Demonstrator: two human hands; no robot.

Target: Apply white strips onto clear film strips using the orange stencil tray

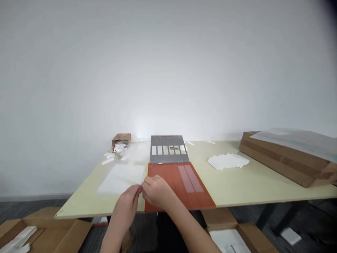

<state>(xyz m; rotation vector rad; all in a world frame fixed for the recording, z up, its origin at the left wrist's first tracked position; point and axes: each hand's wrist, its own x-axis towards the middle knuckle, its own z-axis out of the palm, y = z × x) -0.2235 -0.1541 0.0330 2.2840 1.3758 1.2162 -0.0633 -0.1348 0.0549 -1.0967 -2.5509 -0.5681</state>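
My left hand (128,203) and my right hand (157,191) meet at the fingertips, both closed in a pinch. Whatever they hold, if anything, is too small or hidden to make out. They are over the left edge of an orange board (171,182), near the table's front. Two pale translucent strips (191,178) lie side by side on the board's right part. Hinged to its back edge, a grey plate (165,140) with a row of rectangular slots stands tilted up. Left of the board lie thin white translucent sheets (121,177).
A spread stack of white paper pieces (228,161) lies right of the board on the pale yellow table (210,189). A long cardboard box (279,158) fills the right side. At the back left, a small carton (122,137) spills white scraps. Open cardboard boxes (71,235) stand below.
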